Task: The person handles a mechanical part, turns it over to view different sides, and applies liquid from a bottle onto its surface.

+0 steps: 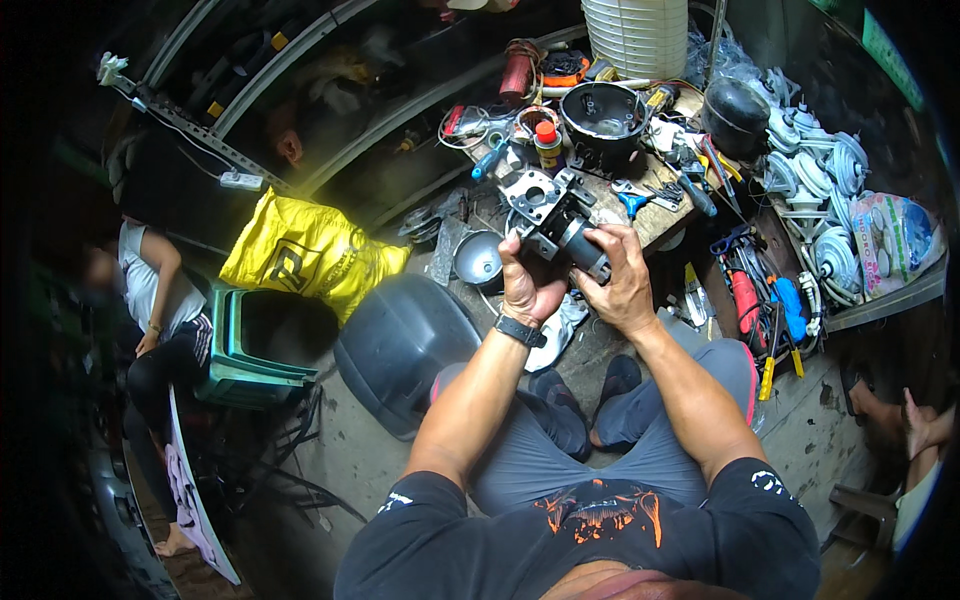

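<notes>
Both my hands hold a machine part (548, 205) in front of me, above the floor by the workbench (655, 215). It has a grey metal plate with round holes at its far end and a dark cylinder at its near right. My left hand (528, 290) grips the part's left side, with the thumb raised along it. Around the dark cylinder my right hand (622, 280) is closed, its thumb on the near end. Just left of the part lies a round metal bowl (478, 258). A blue-handled tool (632, 203) rests on the bench beyond my right hand.
A black pot (604, 112), a red-capped bottle (547, 142) and pliers crowd the bench. Grey fan motors (815, 170) and a tool box with a red-handled tool (742, 300) stand at right. At left are a yellow bag (310, 255), a green stool (250, 375) and a seated person (160, 280).
</notes>
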Tool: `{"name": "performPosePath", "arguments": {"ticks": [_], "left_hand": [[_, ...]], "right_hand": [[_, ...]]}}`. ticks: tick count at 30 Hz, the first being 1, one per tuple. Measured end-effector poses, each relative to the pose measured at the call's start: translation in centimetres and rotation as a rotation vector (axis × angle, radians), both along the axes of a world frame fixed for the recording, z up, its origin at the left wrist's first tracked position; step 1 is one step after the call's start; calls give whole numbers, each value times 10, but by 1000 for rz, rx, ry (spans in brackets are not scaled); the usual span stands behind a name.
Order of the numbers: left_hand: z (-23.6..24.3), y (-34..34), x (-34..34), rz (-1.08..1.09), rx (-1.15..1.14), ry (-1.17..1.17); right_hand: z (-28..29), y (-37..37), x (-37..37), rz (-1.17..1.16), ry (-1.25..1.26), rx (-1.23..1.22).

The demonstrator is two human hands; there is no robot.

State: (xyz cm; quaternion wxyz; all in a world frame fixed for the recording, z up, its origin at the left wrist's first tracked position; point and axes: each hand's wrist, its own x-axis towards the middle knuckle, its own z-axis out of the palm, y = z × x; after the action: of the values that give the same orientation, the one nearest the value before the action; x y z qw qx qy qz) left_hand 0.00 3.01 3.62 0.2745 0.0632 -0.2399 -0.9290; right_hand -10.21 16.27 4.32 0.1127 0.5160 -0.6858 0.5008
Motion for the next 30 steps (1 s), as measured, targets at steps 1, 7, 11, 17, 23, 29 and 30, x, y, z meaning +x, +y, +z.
{"name": "performPosePath", "arguments": {"ticks": [1,7,11,17,23,29,30], "left_hand": [[4,2,-2,-12,-13,2],[4,-3,0,-6,33,83],[3,-5,2,-53,-34,71],[21,-25,13,-288,-143,-81],[14,-19,11,-296,-166,-155],[-18,0,-1,-212,102,-292],[-27,-2,-3,-224,132,-336]], "right_hand": [[-11,2,-17,203,-655,-47],[3,10,-2,505,-1446,-171],[8,4,-1,48,-508,87],[11,15,-14,52,-242,-60],[25,24,-26,81,73,92],[14,21,-32,132,206,333],[9,19,-34,143,220,349]]}}
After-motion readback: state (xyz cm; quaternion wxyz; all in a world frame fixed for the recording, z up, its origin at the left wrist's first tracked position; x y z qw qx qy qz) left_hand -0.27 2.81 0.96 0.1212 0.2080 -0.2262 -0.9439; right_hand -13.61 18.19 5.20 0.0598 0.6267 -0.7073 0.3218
